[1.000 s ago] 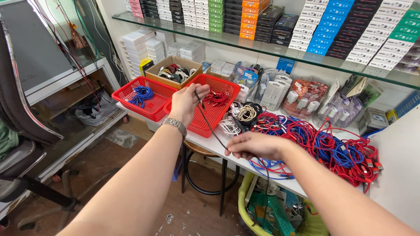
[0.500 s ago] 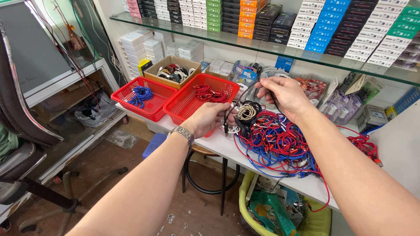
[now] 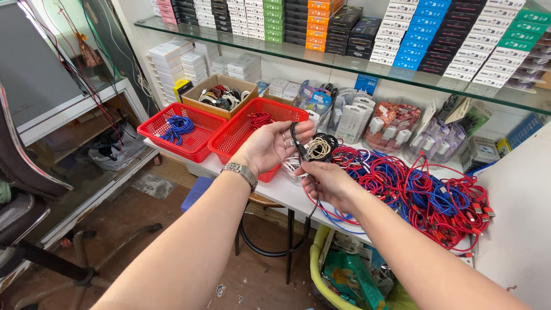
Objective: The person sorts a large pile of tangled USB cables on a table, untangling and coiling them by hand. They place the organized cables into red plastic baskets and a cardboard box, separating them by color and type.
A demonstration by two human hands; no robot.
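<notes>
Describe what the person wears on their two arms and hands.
Both forearms are bare, with no sleeves in view and no gloves. The left hand has a silver metal link wristwatch on its wrist and rings on its fingers. The right hand shows nothing worn.

At centre frame our left hand (image 3: 270, 146) lies palm-up gripping a thin black cable (image 3: 297, 143); our right hand (image 3: 327, 183) pinches it below, beside two red plastic mesh baskets (image 3: 229, 143).
</notes>
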